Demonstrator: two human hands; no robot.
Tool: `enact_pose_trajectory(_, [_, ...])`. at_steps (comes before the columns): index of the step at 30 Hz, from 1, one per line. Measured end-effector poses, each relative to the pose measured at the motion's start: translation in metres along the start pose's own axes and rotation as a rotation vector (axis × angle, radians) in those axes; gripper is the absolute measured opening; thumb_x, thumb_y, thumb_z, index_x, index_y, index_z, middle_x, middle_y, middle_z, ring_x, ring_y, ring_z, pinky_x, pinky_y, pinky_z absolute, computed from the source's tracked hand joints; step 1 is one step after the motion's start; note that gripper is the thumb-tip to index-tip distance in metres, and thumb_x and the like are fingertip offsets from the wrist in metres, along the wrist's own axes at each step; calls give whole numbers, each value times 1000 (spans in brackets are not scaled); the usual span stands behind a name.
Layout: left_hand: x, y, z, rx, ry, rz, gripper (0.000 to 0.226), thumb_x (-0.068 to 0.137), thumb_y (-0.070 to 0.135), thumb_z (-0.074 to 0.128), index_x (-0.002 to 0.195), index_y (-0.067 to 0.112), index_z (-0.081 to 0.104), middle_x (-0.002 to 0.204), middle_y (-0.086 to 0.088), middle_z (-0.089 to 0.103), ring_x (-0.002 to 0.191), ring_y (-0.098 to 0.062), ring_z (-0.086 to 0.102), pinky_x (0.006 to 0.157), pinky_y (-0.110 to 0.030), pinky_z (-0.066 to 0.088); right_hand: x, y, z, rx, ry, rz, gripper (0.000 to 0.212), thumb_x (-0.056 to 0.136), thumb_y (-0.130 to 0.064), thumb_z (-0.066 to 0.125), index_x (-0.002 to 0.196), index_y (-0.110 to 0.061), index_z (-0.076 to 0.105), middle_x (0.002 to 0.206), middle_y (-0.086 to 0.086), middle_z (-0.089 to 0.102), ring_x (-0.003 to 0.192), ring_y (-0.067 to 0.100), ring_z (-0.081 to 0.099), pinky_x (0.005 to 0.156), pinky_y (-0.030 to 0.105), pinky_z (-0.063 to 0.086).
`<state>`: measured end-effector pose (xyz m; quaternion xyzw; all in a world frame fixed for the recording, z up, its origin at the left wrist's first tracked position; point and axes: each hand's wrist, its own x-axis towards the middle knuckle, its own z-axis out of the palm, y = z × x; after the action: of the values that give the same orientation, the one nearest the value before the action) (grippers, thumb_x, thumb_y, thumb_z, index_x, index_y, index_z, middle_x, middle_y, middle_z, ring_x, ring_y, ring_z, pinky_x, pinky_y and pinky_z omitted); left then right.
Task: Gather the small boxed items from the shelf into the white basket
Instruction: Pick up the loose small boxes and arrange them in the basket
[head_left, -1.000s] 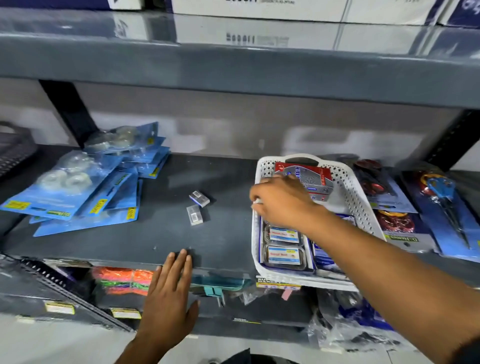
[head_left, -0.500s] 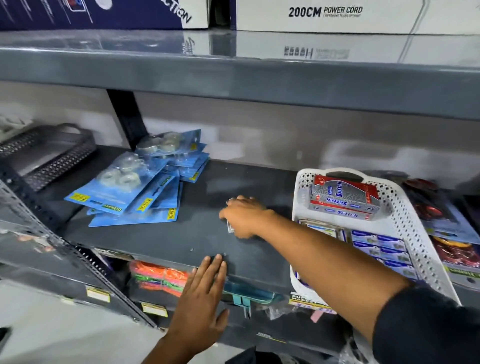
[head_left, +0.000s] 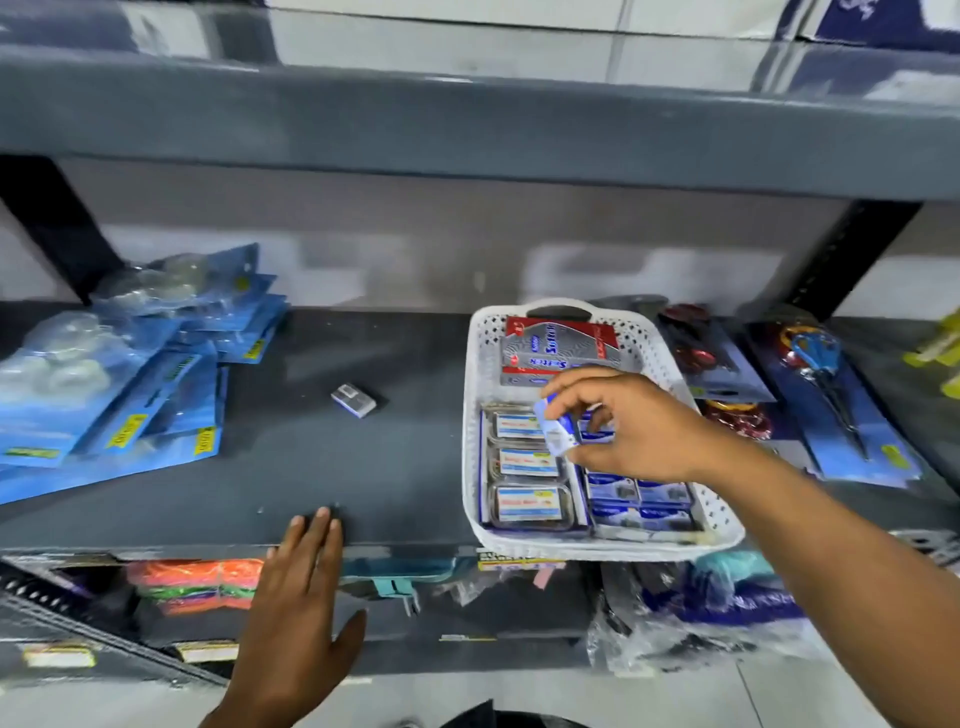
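Note:
A white perforated basket (head_left: 475, 405) stands on the dark shelf (head_left: 332, 467), right of centre, holding several small boxes and a red and grey box (head_left: 558, 348) at its back. My right hand (head_left: 623, 431) hovers over the basket's middle, fingers pinched on a small blue and white box (head_left: 557, 431). One small grey box (head_left: 353, 400) lies alone on the shelf, left of the basket. My left hand (head_left: 306, 597) rests flat on the shelf's front edge, fingers spread, holding nothing.
Blue blister packs of tape (head_left: 119, 374) are piled at the shelf's left. Carded scissors (head_left: 826, 384) and red items (head_left: 737, 415) lie right of the basket. An upper shelf (head_left: 467, 130) overhangs. Orange and green packs (head_left: 197, 582) sit on the shelf below.
My right hand took one of the two small boxes from the shelf's middle and carried it right, over the basket. One small box is left there. The left hand stayed on the edge.

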<state>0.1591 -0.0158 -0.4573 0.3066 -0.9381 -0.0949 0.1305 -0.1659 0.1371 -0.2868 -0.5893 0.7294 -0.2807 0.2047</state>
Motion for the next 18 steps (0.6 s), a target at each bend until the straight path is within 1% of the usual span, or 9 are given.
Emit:
enact_pose_trajectory(4, [3,5,4,44,-7,21,87,77,59,41,137,-3,38,145,-20,39,134,-41,29,104,-44,27,-54,32,-12,147,-6,168,44,71,5,78,93,-32,67,127,-11,58,97,15,66,86,22,53])
enact_pose_trajectory(6, [3,7,3,53,-8,19,88,81,65,31,136,-4,39,144,-23,40,133,-43,29,104,-47,26,-71,45,-10,199,-40,212,46,73,6,77,90,-36,65,125,-16,60,89,19,65,83,30,55])
enact_pose_trajectory(8, [3,8,3,48,-11,6,86,77,59,41,135,-5,40,142,-24,41,132,-45,31,102,-53,31,-83,53,-10,269,-60,269,51,75,7,74,92,-39,61,114,-17,64,74,15,58,74,33,53])
enact_pose_trajectory(10, [4,10,2,44,-28,-19,85,68,46,55,134,-5,40,141,-25,42,131,-46,31,99,-59,36,-91,56,-10,361,-57,315,56,78,10,69,103,-38,56,90,-9,62,64,10,51,68,36,49])
enact_pose_trajectory(12, [5,11,2,43,-51,-42,89,61,40,63,135,-5,39,142,-25,42,132,-45,31,99,-58,35,-95,54,-11,395,-31,332,65,78,15,66,117,-35,50,97,-9,58,58,1,52,67,37,48])
enact_pose_trajectory(13, [5,12,2,45,-52,-47,91,61,40,64,136,-5,38,142,-24,41,132,-45,30,99,-58,35,-97,54,-11,379,-24,329,70,78,16,64,123,-34,46,104,-14,58,56,0,54,66,35,48])
enact_pose_trajectory(15, [5,13,3,45,-48,-47,90,63,41,61,136,-4,37,142,-24,41,133,-45,29,100,-57,34,-98,53,-11,288,-41,333,71,80,14,62,129,-35,43,88,-26,63,54,-1,52,63,30,46])
enact_pose_trajectory(16, [5,13,4,44,-40,-44,88,65,43,57,136,-4,37,142,-24,41,132,-45,29,100,-57,33,-97,53,-11,195,-59,327,72,81,10,63,129,-39,43,80,-24,62,56,0,51,65,30,47])
enact_pose_trajectory(18, [4,14,3,48,-26,-43,87,68,48,48,136,-4,37,142,-25,41,132,-45,29,100,-56,33,-92,50,-13,-63,-111,293,74,81,-1,67,129,-52,42,89,-16,56,64,5,51,72,31,49])
